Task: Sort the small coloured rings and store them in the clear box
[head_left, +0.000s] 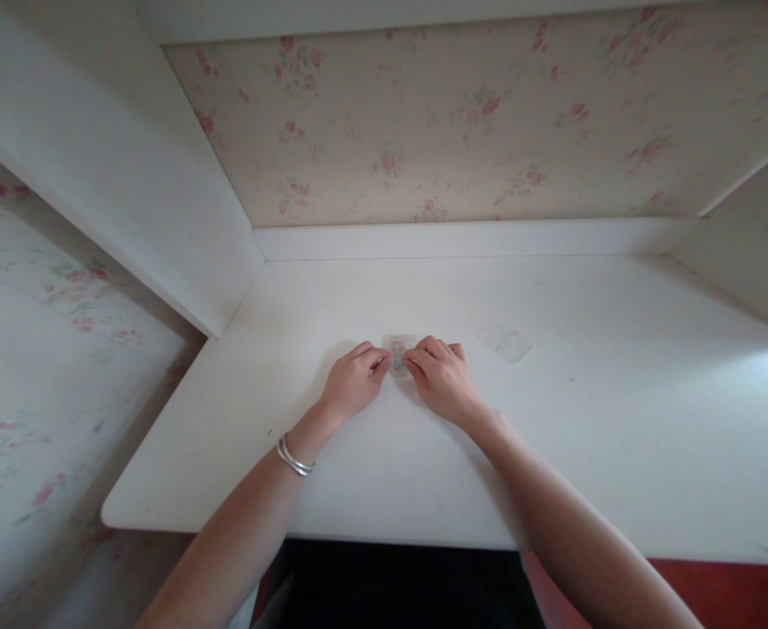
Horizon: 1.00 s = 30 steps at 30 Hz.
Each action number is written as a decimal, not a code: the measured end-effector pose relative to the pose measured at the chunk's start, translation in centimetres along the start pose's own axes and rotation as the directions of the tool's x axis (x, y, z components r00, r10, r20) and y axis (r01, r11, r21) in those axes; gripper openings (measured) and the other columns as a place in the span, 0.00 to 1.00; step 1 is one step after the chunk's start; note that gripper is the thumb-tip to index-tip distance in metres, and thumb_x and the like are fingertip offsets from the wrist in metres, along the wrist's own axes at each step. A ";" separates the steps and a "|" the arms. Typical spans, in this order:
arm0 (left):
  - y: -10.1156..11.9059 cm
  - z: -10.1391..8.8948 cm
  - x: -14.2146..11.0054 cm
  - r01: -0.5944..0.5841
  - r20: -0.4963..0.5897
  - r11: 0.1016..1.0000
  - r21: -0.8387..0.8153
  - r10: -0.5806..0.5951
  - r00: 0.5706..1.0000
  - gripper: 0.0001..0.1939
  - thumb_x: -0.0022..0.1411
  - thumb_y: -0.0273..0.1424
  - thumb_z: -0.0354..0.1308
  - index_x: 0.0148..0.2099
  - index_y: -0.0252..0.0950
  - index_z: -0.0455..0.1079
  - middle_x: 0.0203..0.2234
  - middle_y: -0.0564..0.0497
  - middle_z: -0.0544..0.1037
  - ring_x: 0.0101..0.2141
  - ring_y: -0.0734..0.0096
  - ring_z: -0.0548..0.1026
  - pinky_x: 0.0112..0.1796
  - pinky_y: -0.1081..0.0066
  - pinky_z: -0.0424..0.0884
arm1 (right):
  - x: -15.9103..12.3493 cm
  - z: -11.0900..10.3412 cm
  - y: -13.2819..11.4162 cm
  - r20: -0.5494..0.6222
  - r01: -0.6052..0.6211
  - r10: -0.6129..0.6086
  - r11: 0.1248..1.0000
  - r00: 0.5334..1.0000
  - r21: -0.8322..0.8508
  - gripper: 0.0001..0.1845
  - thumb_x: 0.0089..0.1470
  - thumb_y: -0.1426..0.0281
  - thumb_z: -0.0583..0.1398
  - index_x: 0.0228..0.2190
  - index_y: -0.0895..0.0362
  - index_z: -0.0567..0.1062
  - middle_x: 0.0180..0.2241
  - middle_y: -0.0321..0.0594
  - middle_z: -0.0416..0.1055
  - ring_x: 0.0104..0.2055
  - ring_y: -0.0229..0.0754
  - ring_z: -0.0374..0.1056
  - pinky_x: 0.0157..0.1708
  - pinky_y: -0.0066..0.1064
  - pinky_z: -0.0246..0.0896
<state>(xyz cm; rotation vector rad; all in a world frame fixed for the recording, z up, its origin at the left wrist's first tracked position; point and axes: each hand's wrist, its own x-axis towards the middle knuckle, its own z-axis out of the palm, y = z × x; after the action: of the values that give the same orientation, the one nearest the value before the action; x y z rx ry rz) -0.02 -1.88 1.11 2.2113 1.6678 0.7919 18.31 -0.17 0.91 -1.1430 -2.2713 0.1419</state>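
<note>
A small clear packet (pixel 399 354) with a pale printed picture lies on the white desk top (pixel 619 419), near the middle. My left hand (pixel 353 382) pinches its left edge with curled fingers. My right hand (pixel 444 377) pinches its right edge in the same way. Both hands rest on the desk, fingertips almost touching over the packet. A silver bangle (pixel 293 458) sits on my left wrist. What is inside the packet is too small to make out.
A second clear square piece (pixel 505 342) lies flat on the desk, right of my hands. Floral wallpaper (pixel 462 122) backs the alcove, with white side panels left and right. The desk's front edge runs just below my forearms.
</note>
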 end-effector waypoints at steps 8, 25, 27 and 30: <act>0.2 0.2 -0.3 -0.050 0.040 0.999 0.011 0.049 0.998 0.12 0.65 0.37 0.50 0.45 0.42 0.71 0.37 0.52 0.73 0.32 0.75 0.72 0.36 0.74 0.68 | -0.2 -2.1 1.8 -0.101 -0.145 0.166 0.971 0.981 0.191 0.09 0.58 0.67 0.55 0.32 0.55 0.75 0.29 0.38 0.68 0.30 0.37 0.64 0.33 0.30 0.54; 0.4 0.2 -0.7 -0.156 0.096 0.975 0.159 0.142 0.985 0.13 0.67 0.35 0.47 0.44 0.43 0.73 0.36 0.53 0.73 0.33 0.76 0.73 0.33 0.76 0.67 | -0.7 -3.2 3.1 0.295 0.083 -0.109 0.992 0.949 0.100 0.08 0.53 0.71 0.58 0.29 0.53 0.78 0.27 0.36 0.72 0.32 0.37 0.66 0.38 0.31 0.50; 0.5 0.2 -0.7 -0.155 0.098 0.975 0.161 0.141 0.985 0.13 0.67 0.35 0.47 0.43 0.42 0.73 0.37 0.53 0.73 0.33 0.76 0.73 0.33 0.76 0.67 | -0.8 -3.2 3.1 0.327 0.096 -0.105 0.994 0.939 0.044 0.08 0.53 0.70 0.58 0.29 0.52 0.78 0.27 0.36 0.72 0.32 0.37 0.66 0.38 0.32 0.48; 0.6 0.2 -0.7 -0.148 0.102 0.973 0.174 0.132 0.986 0.13 0.67 0.36 0.47 0.43 0.43 0.73 0.37 0.53 0.73 0.33 0.75 0.73 0.33 0.76 0.67 | -0.8 -3.1 2.9 0.373 0.121 -0.109 0.993 0.922 -0.008 0.09 0.52 0.71 0.57 0.28 0.52 0.78 0.27 0.36 0.72 0.32 0.37 0.66 0.38 0.32 0.47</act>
<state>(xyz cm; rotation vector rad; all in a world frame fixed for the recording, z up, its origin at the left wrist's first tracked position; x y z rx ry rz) 0.39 -2.71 1.06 2.4724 1.6128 0.5820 22.44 0.55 2.12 -1.0656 -2.6762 0.3005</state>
